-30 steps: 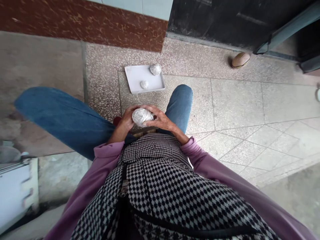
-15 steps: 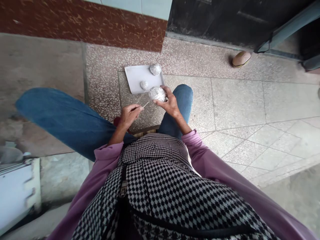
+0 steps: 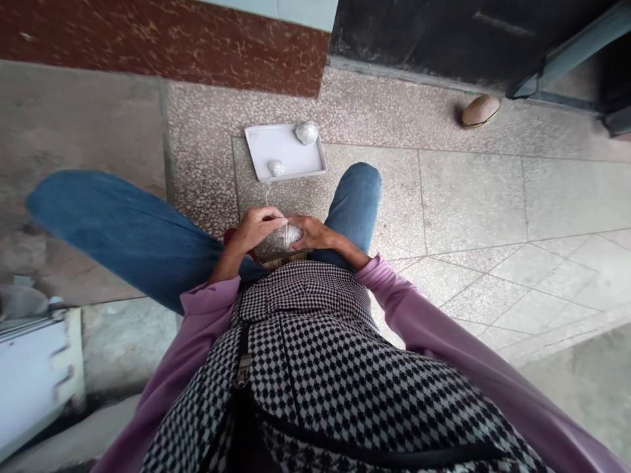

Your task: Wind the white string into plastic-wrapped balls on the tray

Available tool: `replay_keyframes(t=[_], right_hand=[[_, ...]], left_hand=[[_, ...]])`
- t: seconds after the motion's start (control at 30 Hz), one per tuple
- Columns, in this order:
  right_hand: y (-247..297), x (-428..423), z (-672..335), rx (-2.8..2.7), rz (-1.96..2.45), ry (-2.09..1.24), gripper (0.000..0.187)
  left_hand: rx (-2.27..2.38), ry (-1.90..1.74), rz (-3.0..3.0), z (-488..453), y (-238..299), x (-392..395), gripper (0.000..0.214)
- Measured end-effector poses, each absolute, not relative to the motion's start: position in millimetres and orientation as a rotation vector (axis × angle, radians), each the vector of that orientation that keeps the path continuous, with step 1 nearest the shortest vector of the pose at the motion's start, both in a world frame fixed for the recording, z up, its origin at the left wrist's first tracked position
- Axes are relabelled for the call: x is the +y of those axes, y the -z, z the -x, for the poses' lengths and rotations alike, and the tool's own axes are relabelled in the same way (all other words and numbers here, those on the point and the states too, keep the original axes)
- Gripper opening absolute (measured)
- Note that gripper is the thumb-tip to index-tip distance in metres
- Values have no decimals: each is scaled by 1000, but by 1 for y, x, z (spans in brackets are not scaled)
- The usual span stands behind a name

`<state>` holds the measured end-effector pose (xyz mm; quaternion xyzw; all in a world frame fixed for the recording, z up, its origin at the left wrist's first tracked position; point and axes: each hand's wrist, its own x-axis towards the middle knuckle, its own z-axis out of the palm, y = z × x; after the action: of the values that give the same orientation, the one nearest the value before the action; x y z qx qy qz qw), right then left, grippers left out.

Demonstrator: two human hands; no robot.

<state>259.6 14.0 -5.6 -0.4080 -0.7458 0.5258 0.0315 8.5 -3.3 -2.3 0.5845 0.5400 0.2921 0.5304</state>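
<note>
R hand (image 3: 313, 233) dropped back from tray (image 3: 280, 144) to lap w/ thread ball (image 3: 288, 235). Ball sat betw. hands, equally near; R and L hand (image 3: 256, 225) both gripped it.

Small glossy white ball of thread (image 3: 287, 234), clasped from both sides, well apart from the white tray (image 3: 288, 148), nearer the body.

Domestic entrance area, seen at floor level. A speckled terrazzo floor (image 3: 207, 131) meets larger pale tiles (image 3: 468, 197) on the right. A red-brown stone skirting (image 3: 172, 39) runs along the far wall. A dark door (image 3: 419, 33) stands far right, and a single shoe (image 3: 479, 110) lies at its threshold.
</note>
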Motion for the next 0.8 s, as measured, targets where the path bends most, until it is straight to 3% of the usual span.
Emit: replay_keyframes(t=[0.13, 0.27, 0.57, 0.8], right_hand=[[4, 4, -267, -1744, 1058, -2000, 104], [15, -11, -265, -1439, 1006, -2103, 129], [12, -15, -272, -1252, 1003, -1848, 107], [11, 31, -283, -1329, 1274, -1387, 98]], left_hand=[[1220, -719, -1205, -6, -2, -2, 43], [1176, -775, -999, -10, 4, -4, 48], [1102, -888, -735, -26, 27, -5, 60], [1172, -760, -1057, -30, 12, -10, 42]])
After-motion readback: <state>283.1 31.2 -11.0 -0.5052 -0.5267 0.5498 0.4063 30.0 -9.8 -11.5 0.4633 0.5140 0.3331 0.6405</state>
